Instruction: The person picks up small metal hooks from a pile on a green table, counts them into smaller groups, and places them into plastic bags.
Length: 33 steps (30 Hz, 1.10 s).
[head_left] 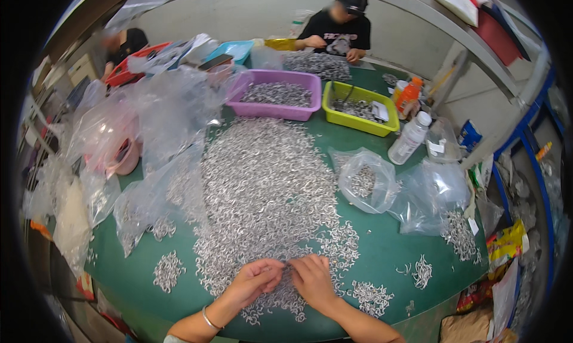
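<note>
A wide spread of small curved silver metal pieces [268, 176] covers the middle of the green table [239, 328]. At its near edge my left hand [258, 281] is closed, thumb and forefinger pinched together; a bracelet circles that wrist. My right hand [313, 281] meets it fingertip to fingertip, its fingers curled down. Whatever lies between the fingertips is too small to make out. Small separate heaps of the pieces lie either side: a left heap [169, 272] and, beside my right wrist, a right heap [371, 298].
Beyond the spread stand a purple tub [310, 106] and a lime-green tub [364, 124] of pieces. Clear plastic bags [173, 104] crowd the left. An open bag [382, 191] and a white-capped bottle [410, 139] stand right. A person [340, 29] sits across the table; another [128, 44] is far left.
</note>
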Tool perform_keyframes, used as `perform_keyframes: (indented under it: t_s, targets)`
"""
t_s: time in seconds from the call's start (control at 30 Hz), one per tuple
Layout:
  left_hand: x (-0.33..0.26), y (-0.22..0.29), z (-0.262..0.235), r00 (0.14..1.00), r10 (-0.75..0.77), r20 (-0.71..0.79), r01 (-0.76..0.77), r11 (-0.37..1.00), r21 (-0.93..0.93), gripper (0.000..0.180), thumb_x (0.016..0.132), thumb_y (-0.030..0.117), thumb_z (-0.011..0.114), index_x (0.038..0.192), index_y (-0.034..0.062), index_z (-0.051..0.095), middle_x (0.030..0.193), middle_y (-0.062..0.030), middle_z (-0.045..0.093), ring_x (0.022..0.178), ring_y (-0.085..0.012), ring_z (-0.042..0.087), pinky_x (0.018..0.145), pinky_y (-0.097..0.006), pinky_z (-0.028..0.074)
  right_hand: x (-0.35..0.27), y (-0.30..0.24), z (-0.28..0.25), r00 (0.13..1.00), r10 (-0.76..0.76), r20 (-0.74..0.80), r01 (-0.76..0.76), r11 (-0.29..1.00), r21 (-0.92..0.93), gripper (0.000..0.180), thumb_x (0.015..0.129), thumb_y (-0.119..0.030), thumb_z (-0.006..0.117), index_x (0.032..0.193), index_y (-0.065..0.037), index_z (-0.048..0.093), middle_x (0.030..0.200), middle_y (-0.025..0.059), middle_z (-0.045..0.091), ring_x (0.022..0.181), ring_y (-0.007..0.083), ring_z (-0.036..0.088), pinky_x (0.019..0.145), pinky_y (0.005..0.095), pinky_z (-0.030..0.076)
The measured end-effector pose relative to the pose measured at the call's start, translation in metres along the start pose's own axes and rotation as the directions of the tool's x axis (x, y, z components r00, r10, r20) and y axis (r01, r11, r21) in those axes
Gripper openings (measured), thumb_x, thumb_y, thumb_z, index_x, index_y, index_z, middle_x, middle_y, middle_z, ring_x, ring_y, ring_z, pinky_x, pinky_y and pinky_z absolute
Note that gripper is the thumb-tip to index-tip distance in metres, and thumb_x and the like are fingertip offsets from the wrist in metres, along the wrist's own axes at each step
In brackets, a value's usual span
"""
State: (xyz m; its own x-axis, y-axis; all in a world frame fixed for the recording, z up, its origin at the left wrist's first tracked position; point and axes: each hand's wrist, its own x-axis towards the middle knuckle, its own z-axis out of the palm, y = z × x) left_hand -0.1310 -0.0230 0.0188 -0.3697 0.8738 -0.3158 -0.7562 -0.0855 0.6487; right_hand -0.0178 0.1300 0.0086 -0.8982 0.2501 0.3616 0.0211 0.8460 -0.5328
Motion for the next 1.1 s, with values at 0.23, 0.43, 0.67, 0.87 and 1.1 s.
perform_keyframes:
  t_s: [0.23, 0.43, 0.67, 0.87, 1.1]
  targets:
    - [-0.004, -0.003, -0.011, 1.000, -0.002, -0.018, 0.003, 0.997, 0.073, 0.025, 0.096, 0.016, 0.057, 0.116, 0.0012, 0.057, 0.086, -0.0035, 0.059, 0.065, -0.0080, 0.049, 0.054, -0.020, 0.038, 0.003, -0.003, -0.002, 0.997, 0.053, 0.054, -0.058, 0.994, 0.094, 0.032, 0.074, -0.001, 0.067, 0.105, -0.002, 0.061, 0.094, 0.0115, 0.061, 0.089, 0.0296, 0.054, 0.080, 0.0409, 0.037]
    - [-0.004, 0.004, -0.004, 0.992, 0.121, -0.042, -0.117, 0.989, 0.087, 0.019, 0.097, 0.005, 0.050, 0.112, -0.0005, 0.059, 0.088, -0.0047, 0.059, 0.065, -0.0092, 0.049, 0.055, -0.021, 0.040, -0.004, 0.001, -0.011, 0.981, 0.188, 0.046, -0.192, 0.975, 0.110, 0.029, 0.074, 0.004, 0.066, 0.102, -0.004, 0.063, 0.082, 0.0070, 0.061, 0.082, 0.0242, 0.056, 0.081, 0.0344, 0.038]
    - [0.002, 0.010, -0.008, 0.967, 0.240, -0.086, -0.204, 0.931, 0.303, 0.018, 0.095, 0.000, 0.050, 0.109, -0.0014, 0.061, 0.094, -0.0048, 0.062, 0.070, -0.0109, 0.054, 0.062, -0.024, 0.045, 0.005, 0.014, -0.013, 0.966, 0.241, -0.091, -0.235, 0.969, 0.070, 0.028, 0.076, 0.005, 0.062, 0.102, -0.004, 0.063, 0.079, 0.0060, 0.058, 0.080, 0.0246, 0.054, 0.076, 0.0346, 0.037]
    - [-0.012, 0.018, -0.002, 0.956, 0.266, 0.125, -0.196, 0.260, 0.945, 0.015, 0.086, 0.009, 0.064, 0.100, 0.0024, 0.062, 0.085, -0.0067, 0.061, 0.073, -0.0197, 0.059, 0.068, -0.032, 0.049, 0.006, 0.008, -0.021, 0.996, 0.091, -0.027, -0.087, 0.990, 0.115, 0.029, 0.072, 0.004, 0.068, 0.098, -0.006, 0.065, 0.084, 0.0047, 0.064, 0.082, 0.0232, 0.055, 0.074, 0.0367, 0.037]
    - [-0.021, 0.019, 0.000, 0.974, 0.060, 0.218, -0.211, -0.110, 0.971, 0.025, 0.078, 0.018, 0.072, 0.090, 0.0021, 0.057, 0.096, -0.0120, 0.055, 0.083, -0.0347, 0.061, 0.070, -0.045, 0.049, 0.003, -0.002, -0.022, 0.994, 0.074, 0.087, -0.072, 0.997, -0.018, 0.035, 0.066, 0.000, 0.075, 0.099, -0.006, 0.066, 0.079, 0.0022, 0.062, 0.082, 0.0210, 0.053, 0.078, 0.0355, 0.033]
